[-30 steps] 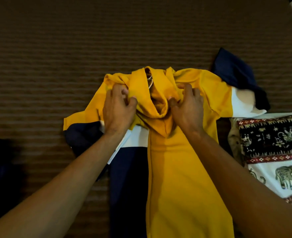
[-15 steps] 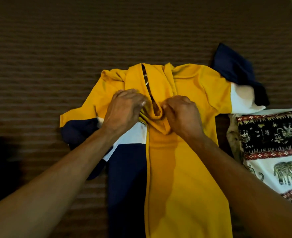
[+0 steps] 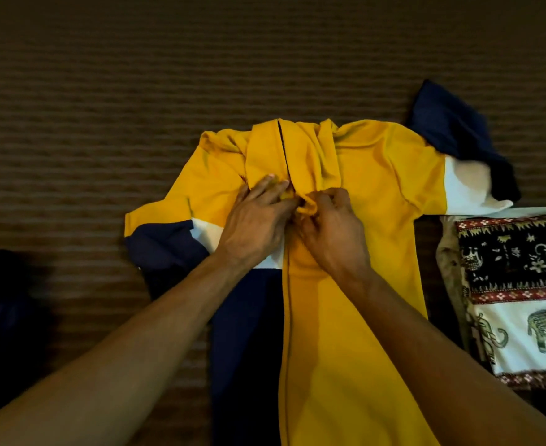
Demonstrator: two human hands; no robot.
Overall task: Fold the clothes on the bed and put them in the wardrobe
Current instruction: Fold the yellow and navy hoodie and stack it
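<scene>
A yellow jacket (image 3: 374,175) with navy and white panels lies spread front-up on the brown striped bedspread (image 3: 136,75). Its sleeves stick out left and right, and the hood is flattened at the top. My left hand (image 3: 255,220) presses on the cloth just left of the zip, fingers extended. My right hand (image 3: 332,233) pinches a bunch of yellow fabric at the zip, below the collar. Both hands touch each other at the jacket's chest.
A folded cloth with elephant prints (image 3: 519,284) lies at the right edge, touching the jacket's side. A dark garment (image 3: 4,300) lies at the left edge on the bedspread.
The hood and collar were bunched up and held high; now they lie flatter. Both hands have moved down and inward to the zip at the chest.
</scene>
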